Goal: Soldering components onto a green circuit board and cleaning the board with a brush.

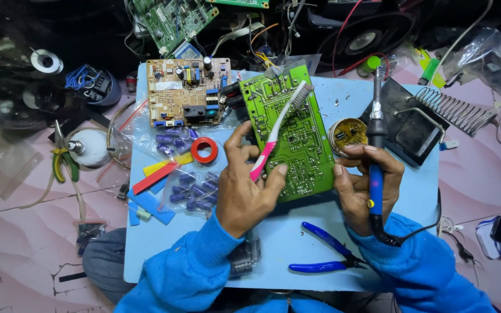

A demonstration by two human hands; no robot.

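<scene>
1. Your left hand [244,185] grips a pink toothbrush [276,130] against the green circuit board [294,133] at the board's middle.
2. Your right hand [366,185] is closed around a blue soldering iron [376,145].
3. An open round tin [347,134] holds amber flux.
4. Clear bags [189,188] hold blue capacitors, left of the board.

sleeves [192,266]: bright blue, ribbed cuffs | knit, probably | hands bare

Bare blue board [273,243] below left hand [244,191]; pliers [326,252] block below right hand [366,185]. Bagged parts [189,188] crowd left, solder tin [347,134] above right.
</scene>
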